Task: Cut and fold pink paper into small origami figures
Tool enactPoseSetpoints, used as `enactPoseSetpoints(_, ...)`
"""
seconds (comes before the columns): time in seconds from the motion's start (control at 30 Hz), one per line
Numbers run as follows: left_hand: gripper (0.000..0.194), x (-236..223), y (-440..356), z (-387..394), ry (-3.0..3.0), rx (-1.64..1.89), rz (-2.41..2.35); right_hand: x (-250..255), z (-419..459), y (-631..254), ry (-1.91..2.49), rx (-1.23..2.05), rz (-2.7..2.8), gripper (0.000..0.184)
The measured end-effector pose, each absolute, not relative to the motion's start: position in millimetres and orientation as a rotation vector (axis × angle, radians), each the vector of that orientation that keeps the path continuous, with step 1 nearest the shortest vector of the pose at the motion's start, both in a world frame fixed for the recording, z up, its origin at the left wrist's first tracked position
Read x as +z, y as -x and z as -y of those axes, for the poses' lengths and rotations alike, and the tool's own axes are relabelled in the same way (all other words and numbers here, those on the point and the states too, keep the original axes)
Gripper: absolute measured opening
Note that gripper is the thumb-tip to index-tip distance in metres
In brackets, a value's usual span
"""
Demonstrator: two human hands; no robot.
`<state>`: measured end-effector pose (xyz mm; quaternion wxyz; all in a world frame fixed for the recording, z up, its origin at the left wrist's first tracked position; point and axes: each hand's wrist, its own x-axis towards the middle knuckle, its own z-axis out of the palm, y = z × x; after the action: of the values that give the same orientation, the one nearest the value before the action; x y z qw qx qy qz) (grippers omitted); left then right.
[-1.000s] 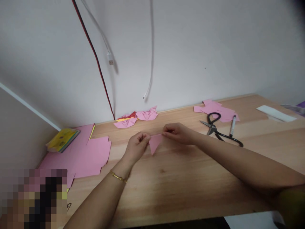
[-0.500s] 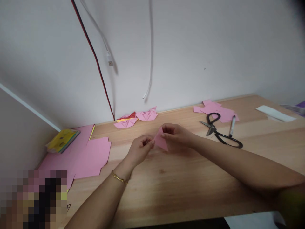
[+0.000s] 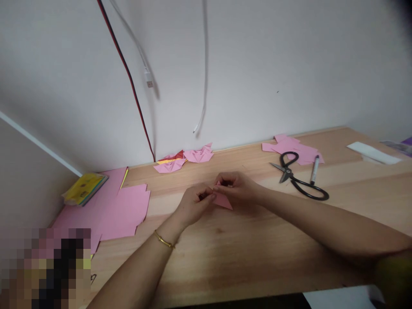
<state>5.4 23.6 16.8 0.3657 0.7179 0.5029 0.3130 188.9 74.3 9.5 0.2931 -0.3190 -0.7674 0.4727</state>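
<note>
A small folded piece of pink paper is pinched between both hands above the middle of the wooden table. My left hand grips its left edge with thumb and fingers. Close against it, my right hand holds the upper part, so much of the paper is hidden behind the fingers. A pointed pink corner sticks out below the hands. Behind them, folded pink paper pieces stand by the wall, one with a red and yellow part.
Black-handled scissors lie open right of my hands, beside a marker and pink paper pieces. A white strip lies farther right. Large pink sheets and a yellow pack are on the left. Cables hang along the wall.
My hands have come closer together, and the right hand has moved slightly down and left over the paper. Less of the pink paper shows now.
</note>
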Motion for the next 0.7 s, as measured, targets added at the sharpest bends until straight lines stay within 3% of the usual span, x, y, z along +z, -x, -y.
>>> enactPoseSetpoints(0.43, 0.013, 22.1, -4.5, -23.3, -1.836, 0.964, -1.383, 11.7, -77.7, -194.4, 0.832, 1.227, 2.123, 0.023)
enactPoseSetpoints(0.7, 0.011, 17.5, -8.6, -22.9, -1.883, 0.896, -1.426, 10.6, -72.7, -191.3, 0.723, 1.153, 2.267, 0.031)
